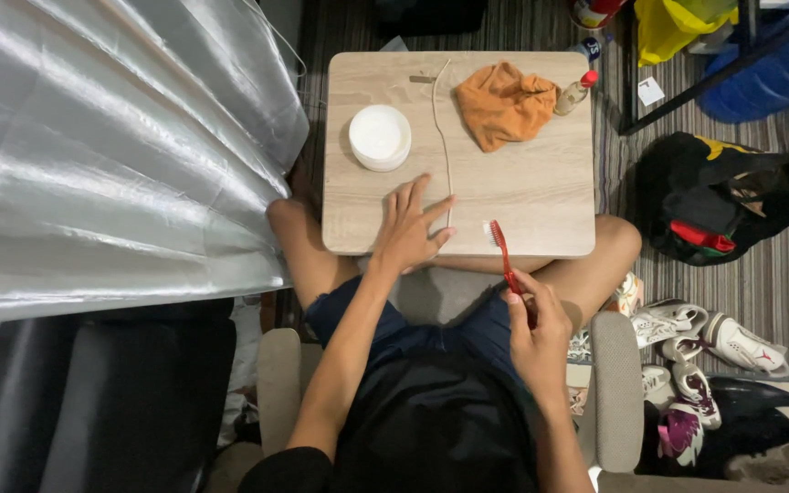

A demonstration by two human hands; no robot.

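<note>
The person sits with a small wooden table [522,196] across the lap, and everything here is placed by that table. The right hand [536,333] hovers just off the table's near edge, over the thigh, fingers wrapped around the handle of a red toothbrush [502,251]. The brush slants up and away from the hand, so its white bristled head lies over the near edge of the tabletop. The left hand [410,228] lies flat on the table's near side with fingers spread wide, holding nothing; its fingertips press beside a long thin beige lace [442,137] that runs from the far edge down toward the near edge. The brush head sits just to the right of that hand, close but apart. Farther back on the table, a white round tub [380,137] stands to the left of the lace, a crumpled orange cloth [504,105] to its right, and a small bottle with a red cap [576,92] at the far right corner.
</note>
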